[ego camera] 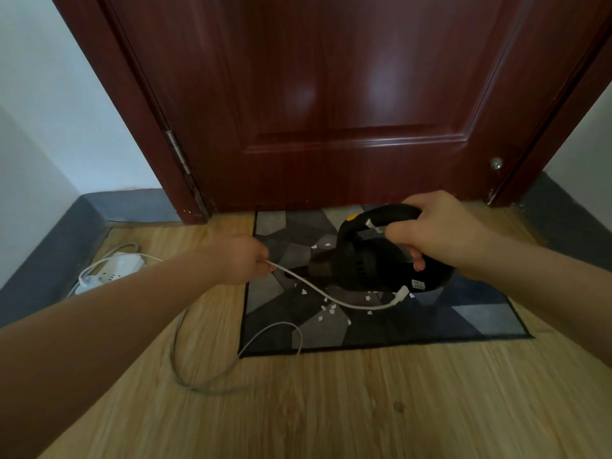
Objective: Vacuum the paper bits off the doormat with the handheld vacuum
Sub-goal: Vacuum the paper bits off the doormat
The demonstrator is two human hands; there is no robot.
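A black handheld vacuum (367, 260) hangs above the patterned grey and blue doormat (480, 316), nozzle pointing left. My right hand (437, 226) grips its top handle. My left hand (241, 258) pinches the white power cord (334, 298), which curves across the mat and plugs into the vacuum's rear. Several small white paper bits (326, 309) lie scattered on the mat below and left of the vacuum, with a few more near its upper left.
A dark red door (331, 94) stands shut right behind the mat. A white power strip (112, 268) lies on the wood floor at the left by the grey baseboard. Slack cord loops (212, 369) over the floor in front of the mat's left corner.
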